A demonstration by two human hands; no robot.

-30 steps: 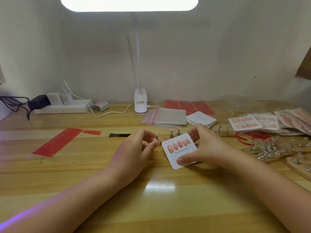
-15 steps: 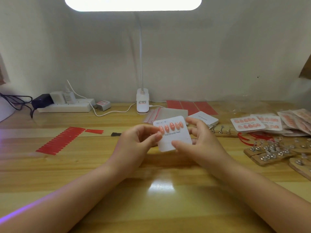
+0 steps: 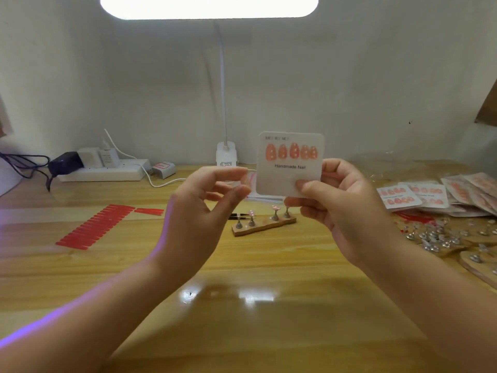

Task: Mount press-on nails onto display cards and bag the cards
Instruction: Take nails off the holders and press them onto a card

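A white display card (image 3: 289,172) printed "Handmade Nail" carries a row of several orange-pink press-on nails (image 3: 291,152). My right hand (image 3: 341,208) holds it upright in the air, thumb pinching the lower right corner against the fingers behind. My left hand (image 3: 201,208) hovers just left of the card, thumb and forefinger curved and slightly apart, a small gap from the card's edge, with nothing in it. Below the card a small wooden holder (image 3: 265,227) stands on the table with metal nail stands; two bear pink nails.
Red adhesive strips (image 3: 94,227) lie at the left. Filled cards (image 3: 398,196) and bagged ones (image 3: 473,189) are spread at the right, above a heap of metal stands (image 3: 435,238). A power strip (image 3: 102,172) and lamp base (image 3: 226,157) sit at the back. Tweezers (image 3: 236,216) lie by the holder.
The card has risen from near the table to upright in front of the camera. My left hand has let go of its left edge and drawn slightly away.
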